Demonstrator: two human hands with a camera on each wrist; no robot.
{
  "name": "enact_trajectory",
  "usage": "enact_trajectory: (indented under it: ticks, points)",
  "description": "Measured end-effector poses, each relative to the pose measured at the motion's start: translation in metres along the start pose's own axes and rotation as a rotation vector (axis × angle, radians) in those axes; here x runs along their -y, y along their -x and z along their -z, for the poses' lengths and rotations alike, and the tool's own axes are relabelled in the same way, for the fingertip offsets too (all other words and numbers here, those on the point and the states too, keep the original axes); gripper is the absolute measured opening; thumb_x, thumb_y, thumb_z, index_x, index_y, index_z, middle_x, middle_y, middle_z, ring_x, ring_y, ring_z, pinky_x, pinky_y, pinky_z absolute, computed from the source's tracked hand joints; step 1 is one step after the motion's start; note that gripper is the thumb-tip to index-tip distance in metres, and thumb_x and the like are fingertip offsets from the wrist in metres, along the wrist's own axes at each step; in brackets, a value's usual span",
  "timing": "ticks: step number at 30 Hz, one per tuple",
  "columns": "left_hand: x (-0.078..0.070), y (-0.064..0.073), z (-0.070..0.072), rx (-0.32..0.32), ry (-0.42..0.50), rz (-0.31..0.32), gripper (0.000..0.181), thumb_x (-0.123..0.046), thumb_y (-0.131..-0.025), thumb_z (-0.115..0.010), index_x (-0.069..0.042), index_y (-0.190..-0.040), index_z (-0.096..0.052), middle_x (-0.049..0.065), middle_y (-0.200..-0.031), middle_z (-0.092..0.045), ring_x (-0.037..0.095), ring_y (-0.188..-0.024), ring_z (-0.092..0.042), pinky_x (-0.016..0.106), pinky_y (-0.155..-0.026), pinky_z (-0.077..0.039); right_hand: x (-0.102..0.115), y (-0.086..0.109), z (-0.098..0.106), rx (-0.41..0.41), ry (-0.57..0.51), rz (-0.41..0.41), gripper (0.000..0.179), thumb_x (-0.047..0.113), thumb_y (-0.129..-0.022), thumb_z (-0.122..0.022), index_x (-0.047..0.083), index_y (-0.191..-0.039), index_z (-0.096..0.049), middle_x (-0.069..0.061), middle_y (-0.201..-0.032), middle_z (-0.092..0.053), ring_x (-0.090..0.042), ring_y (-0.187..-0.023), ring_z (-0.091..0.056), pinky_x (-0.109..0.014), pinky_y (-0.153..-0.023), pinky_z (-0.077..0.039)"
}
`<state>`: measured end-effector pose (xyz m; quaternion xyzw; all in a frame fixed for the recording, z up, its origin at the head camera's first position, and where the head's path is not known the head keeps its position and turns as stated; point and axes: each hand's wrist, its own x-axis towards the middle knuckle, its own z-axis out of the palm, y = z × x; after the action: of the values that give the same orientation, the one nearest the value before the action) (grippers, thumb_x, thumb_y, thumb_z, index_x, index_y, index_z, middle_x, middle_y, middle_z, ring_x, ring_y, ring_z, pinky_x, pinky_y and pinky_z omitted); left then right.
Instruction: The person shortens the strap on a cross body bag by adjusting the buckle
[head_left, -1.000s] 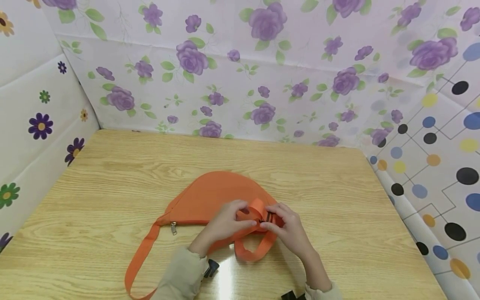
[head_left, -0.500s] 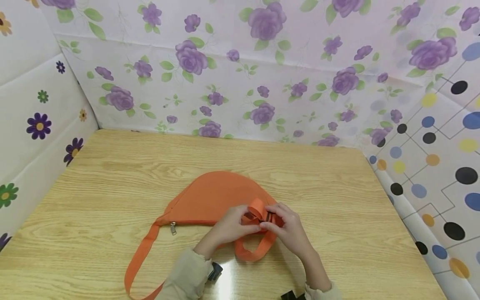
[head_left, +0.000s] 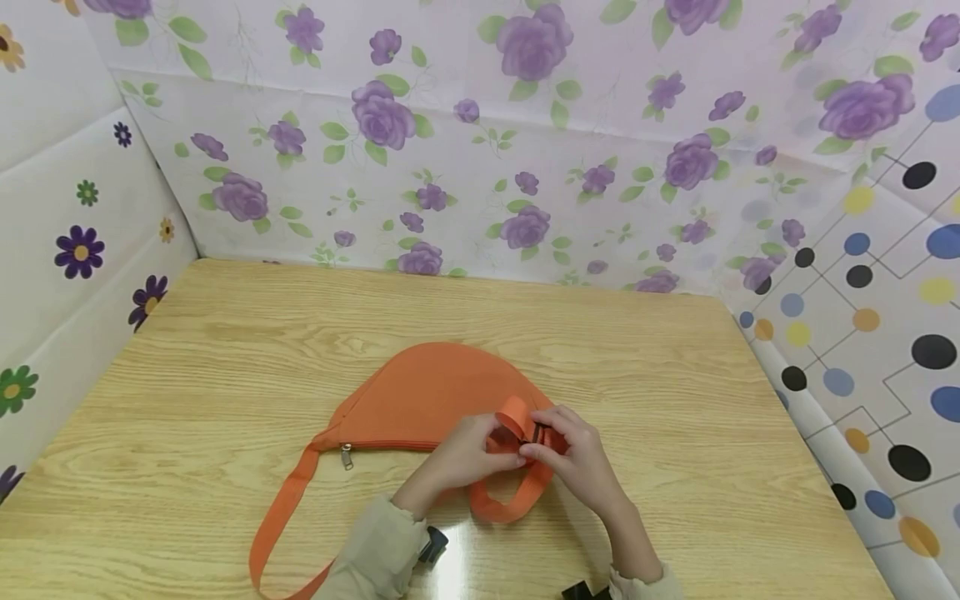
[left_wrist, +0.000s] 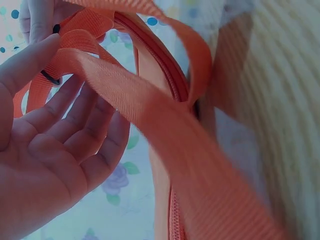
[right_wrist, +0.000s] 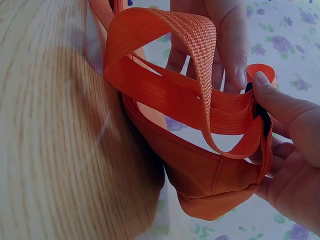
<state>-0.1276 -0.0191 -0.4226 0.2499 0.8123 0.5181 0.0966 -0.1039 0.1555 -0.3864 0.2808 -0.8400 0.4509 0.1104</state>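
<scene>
An orange waist bag (head_left: 435,392) lies on the wooden table, its zipper (head_left: 375,445) along the near side. At the bag's right end, my right hand (head_left: 573,454) pinches a black strap slider (right_wrist: 263,114) with orange webbing threaded through it. My left hand (head_left: 468,457) pinches the strap (left_wrist: 145,107) just left of the slider, thumb in front and fingers behind. A short loop of webbing (head_left: 514,412) stands up between the hands. Another strap loop (head_left: 501,508) hangs below them toward me. The fingers partly hide the slider.
The strap's left run (head_left: 281,525) curves down from the bag and passes under the left sleeve (head_left: 378,546). A metal zipper pull (head_left: 347,456) sits at the bag's left end. Flower-printed cloth (head_left: 450,150) walls the back of the wooden table (head_left: 225,350).
My left hand has shifted slightly right, toward the slider, and its fingers have closed in on the webbing. My right hand stays almost still; the bag has not moved.
</scene>
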Motion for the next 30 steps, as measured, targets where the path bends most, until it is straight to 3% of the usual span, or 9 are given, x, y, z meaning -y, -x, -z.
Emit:
enact_trajectory:
  ticks: [9, 17, 21, 26, 30]
  points:
    - [0.005, 0.002, 0.007, 0.020, 0.019, -0.018, 0.017, -0.013, -0.083, -0.064, -0.007, -0.099, -0.062, -0.006, -0.076, -0.057, 0.008, -0.069, -0.052, 0.023, -0.063, -0.044, -0.002, -0.001, 0.002, -0.013, 0.014, 0.009, 0.030, -0.005, -0.068, -0.073, -0.006, -0.095, -0.061, -0.012, -0.085, -0.058, -0.025, -0.067, -0.050, -0.026, -0.054, -0.043]
    - [0.008, 0.004, 0.021, 0.019, 0.065, 0.018, 0.011, -0.013, -0.088, -0.057, -0.006, -0.092, -0.065, -0.002, -0.082, -0.059, 0.010, -0.073, -0.050, 0.024, -0.065, -0.043, -0.004, 0.000, 0.004, 0.001, 0.016, -0.002, 0.029, -0.003, -0.066, -0.074, -0.003, -0.092, -0.061, -0.011, -0.083, -0.057, -0.025, -0.068, -0.049, -0.029, -0.056, -0.043]
    - [0.003, 0.007, 0.026, 0.014, 0.049, 0.017, 0.012, -0.008, -0.089, -0.055, -0.002, -0.091, -0.065, 0.001, -0.083, -0.060, 0.012, -0.074, -0.050, 0.025, -0.066, -0.043, -0.005, 0.000, 0.004, 0.012, 0.005, 0.009, 0.028, -0.003, -0.066, -0.074, -0.003, -0.092, -0.061, -0.011, -0.083, -0.057, -0.025, -0.068, -0.048, -0.028, -0.055, -0.042]
    - [-0.016, 0.012, 0.034, 0.021, 0.054, 0.004, 0.012, -0.003, -0.088, -0.054, 0.004, -0.089, -0.064, 0.007, -0.080, -0.061, 0.014, -0.071, -0.048, 0.025, -0.063, -0.041, -0.006, 0.000, 0.004, 0.021, -0.008, 0.036, 0.028, -0.005, -0.065, -0.074, -0.003, -0.090, -0.061, -0.011, -0.082, -0.057, -0.025, -0.068, -0.048, -0.029, -0.055, -0.041]
    - [-0.009, 0.013, 0.035, 0.041, 0.075, 0.009, 0.014, -0.007, -0.089, -0.054, 0.002, -0.091, -0.065, 0.004, -0.078, -0.060, 0.010, -0.067, -0.046, 0.023, -0.058, -0.039, -0.007, 0.000, 0.004, 0.023, -0.012, 0.050, 0.029, -0.005, -0.065, -0.074, -0.003, -0.090, -0.061, -0.011, -0.082, -0.057, -0.025, -0.067, -0.048, -0.030, -0.054, -0.042]
